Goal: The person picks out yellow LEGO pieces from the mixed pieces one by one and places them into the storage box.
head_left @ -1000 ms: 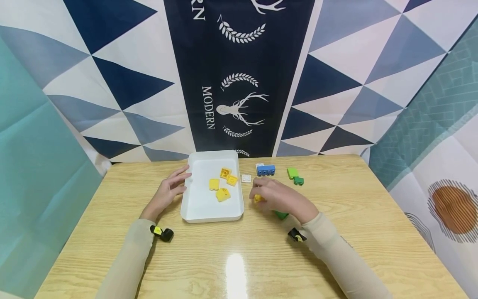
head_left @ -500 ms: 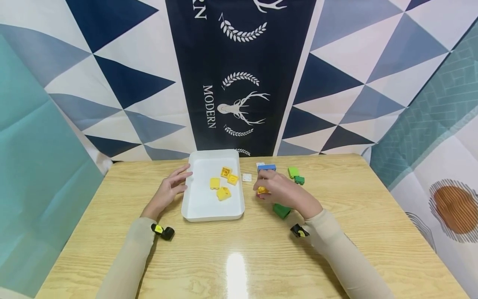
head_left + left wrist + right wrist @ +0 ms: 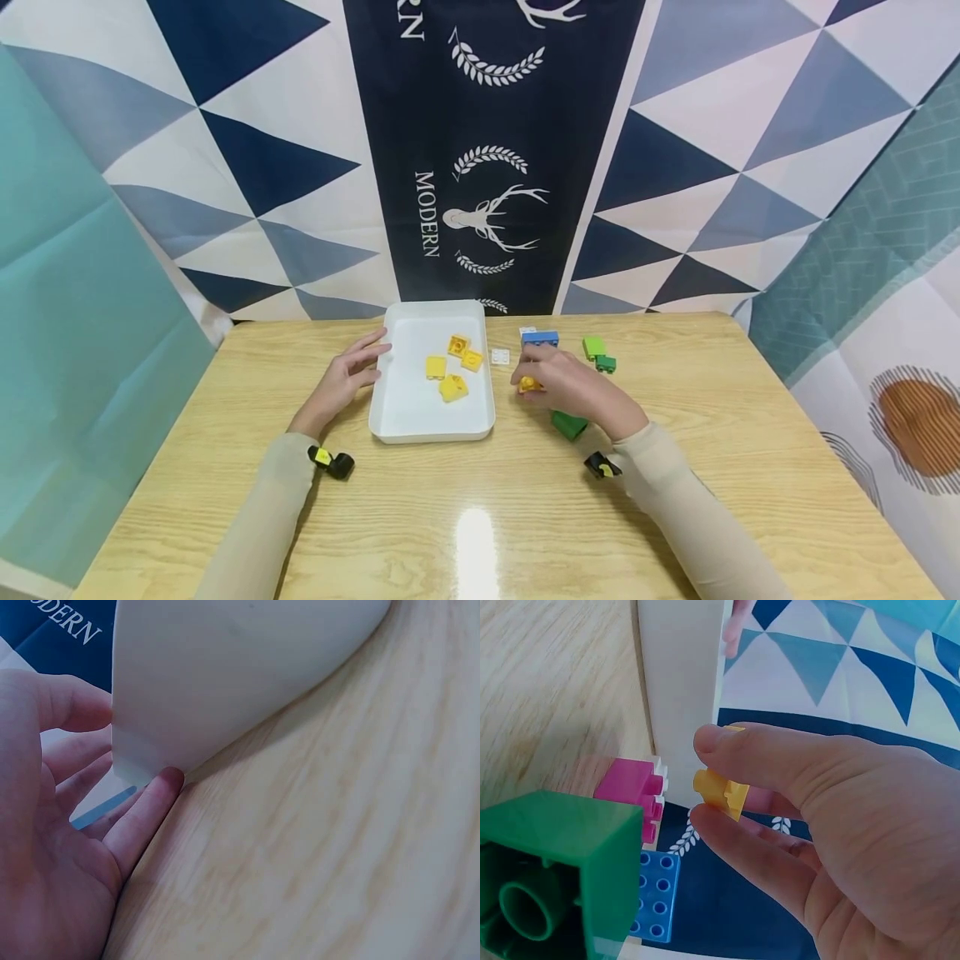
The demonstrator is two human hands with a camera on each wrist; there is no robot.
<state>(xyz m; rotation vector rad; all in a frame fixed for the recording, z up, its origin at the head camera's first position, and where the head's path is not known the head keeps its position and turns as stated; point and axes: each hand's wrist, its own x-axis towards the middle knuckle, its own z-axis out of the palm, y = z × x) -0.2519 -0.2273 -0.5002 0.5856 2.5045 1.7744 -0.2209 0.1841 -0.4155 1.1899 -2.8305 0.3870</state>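
A white tray [image 3: 397,421] holds several yellow bricks [image 3: 453,388]. My left hand [image 3: 339,385] rests against its left side, with relaxed fingers; in the left wrist view the fingertips touch the tray wall [image 3: 217,667]. To the right of the tray, my right hand [image 3: 573,383] pinches a yellow toy brick [image 3: 718,791] between thumb and fingers. A green brick [image 3: 607,862] lies on the table near that wrist. Beyond the fingers are a pink brick [image 3: 630,784], partly hidden in the head view, and a blue brick [image 3: 656,896].
A clear or white brick [image 3: 500,357] lies just right of the tray, and another [image 3: 527,332] sits behind the blue one. Light green [image 3: 593,347] and dark green [image 3: 606,364] bricks stand farther right. A patterned cloth backdrop rises at the table's [image 3: 390,517] far edge.
Over the last second my right hand has shifted slightly right and away from me with the yellow brick, uncovering more of the green brick. The left hand stays at the tray.
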